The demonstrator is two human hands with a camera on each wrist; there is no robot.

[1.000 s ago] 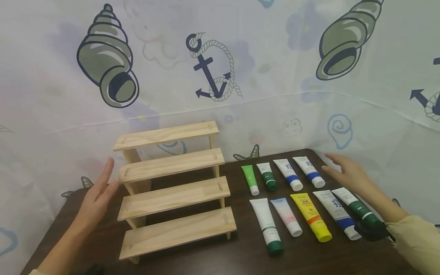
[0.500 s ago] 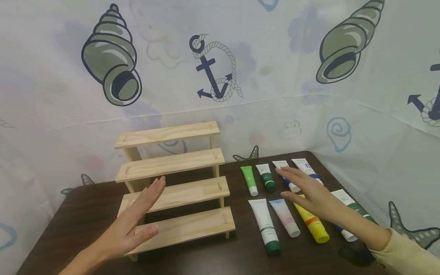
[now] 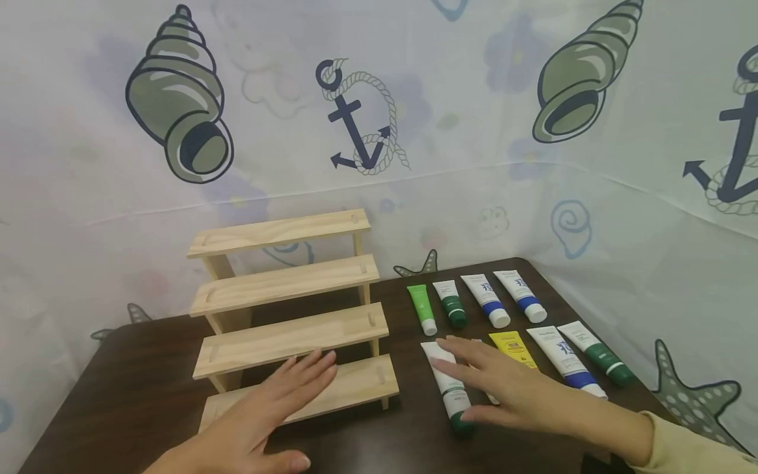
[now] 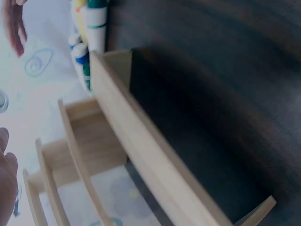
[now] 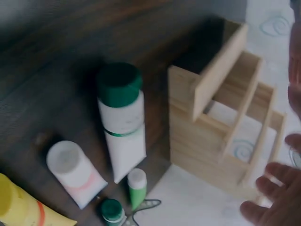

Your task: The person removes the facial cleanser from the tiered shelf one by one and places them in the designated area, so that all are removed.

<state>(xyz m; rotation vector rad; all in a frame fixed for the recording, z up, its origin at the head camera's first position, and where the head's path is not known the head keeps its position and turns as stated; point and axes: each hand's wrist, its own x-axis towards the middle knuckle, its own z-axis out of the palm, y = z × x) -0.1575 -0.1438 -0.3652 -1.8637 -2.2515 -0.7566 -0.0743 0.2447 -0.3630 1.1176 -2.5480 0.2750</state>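
My right hand [image 3: 497,385] is spread flat, fingers straight, over the white tube with a green cap [image 3: 445,382] and the pink tube beside it, which is mostly hidden. Whether it touches them I cannot tell. The right wrist view shows that white tube [image 5: 121,117] and the pink tube [image 5: 75,174] lying flat. My left hand [image 3: 284,401] hovers open over the bottom step of the wooden four-step rack [image 3: 284,286], holding nothing.
Flat on the dark table [image 3: 118,388] lie a light green tube [image 3: 422,308], a dark green one [image 3: 450,304], two blue-banded ones [image 3: 487,300], a yellow tube [image 3: 512,347] and two more [image 3: 562,359]. A printed curtain [image 3: 414,131] closes the back and right.
My right hand moved left and nearer, from the back-row tubes to the front-left tubes. My left hand came down and right, from the rack's side to its bottom step.
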